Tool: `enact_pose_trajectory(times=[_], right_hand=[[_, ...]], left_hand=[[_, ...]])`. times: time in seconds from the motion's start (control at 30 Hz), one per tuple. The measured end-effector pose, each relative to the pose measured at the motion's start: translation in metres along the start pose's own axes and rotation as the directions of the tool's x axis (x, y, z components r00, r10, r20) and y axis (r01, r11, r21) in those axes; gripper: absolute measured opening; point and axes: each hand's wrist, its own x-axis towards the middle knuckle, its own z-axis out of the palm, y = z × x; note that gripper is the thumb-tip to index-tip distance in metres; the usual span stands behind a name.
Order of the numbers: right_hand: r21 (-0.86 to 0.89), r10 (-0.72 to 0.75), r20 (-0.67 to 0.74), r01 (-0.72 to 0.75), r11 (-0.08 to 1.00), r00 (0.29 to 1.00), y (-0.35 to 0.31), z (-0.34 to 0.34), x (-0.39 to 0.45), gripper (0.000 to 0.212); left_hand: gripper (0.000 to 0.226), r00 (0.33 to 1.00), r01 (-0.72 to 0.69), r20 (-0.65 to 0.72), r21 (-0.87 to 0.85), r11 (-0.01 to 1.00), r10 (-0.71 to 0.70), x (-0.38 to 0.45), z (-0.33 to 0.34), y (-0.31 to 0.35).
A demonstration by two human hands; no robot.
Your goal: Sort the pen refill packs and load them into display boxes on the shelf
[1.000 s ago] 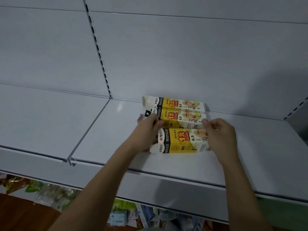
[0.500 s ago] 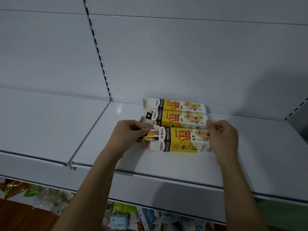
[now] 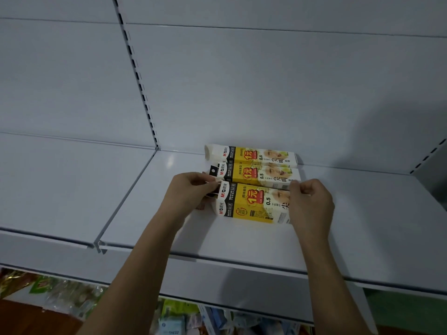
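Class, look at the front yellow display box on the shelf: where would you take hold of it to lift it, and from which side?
Grip the front yellow display box by its two short ends, one hand from each side. It lies lengthwise across the white shelf, and the middle box sits close behind it. The left hand and right hand are already at those ends.

The shelf (image 3: 242,240) looks like smooth, white-painted metal with a faint sheen; the display boxes (image 3: 251,203) are glossy printed cardboard.
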Motion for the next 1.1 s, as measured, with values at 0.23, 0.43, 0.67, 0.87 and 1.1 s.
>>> enact_pose_trajectory(times=[0.23, 0.43, 0.67, 0.87, 1.1], right_hand=[[-0.016, -0.012, -0.055, 0.011, 1.0, 0.998, -0.001, 0.011, -0.005, 0.023], [-0.053, -0.004, -0.104, -0.001, 0.999, 0.995, -0.004, 0.013, -0.014, 0.017], [-0.031, -0.008, -0.137, 0.004, 1.0, 0.991, -0.006, 0.014, -0.022, 0.018], [-0.07, -0.035, -0.144, 0.025, 0.997, 0.989, -0.009, 0.017, -0.033, 0.018], [-0.196, -0.054, 0.055, 0.064, 0.979, 0.997, -0.014, 0.008, -0.044, 0.029]], left_hand=[[0.009, 1.0, 0.02, 0.009, 0.036, 0.999, -0.021, -0.002, -0.011, -0.004], [0.01, 0.998, 0.023, 0.053, 0.056, 0.998, -0.026, 0.0, 0.006, 0.006], [0.009, 0.991, 0.031, 0.127, 0.05, 0.998, -0.037, 0.003, -0.008, 0.001], [0.009, 0.994, -0.073, 0.086, 0.087, 0.994, 0.066, -0.002, -0.022, -0.005], [0.014, 0.964, -0.043, 0.266, 0.149, 0.988, 0.002, 0.004, -0.031, 0.002]])
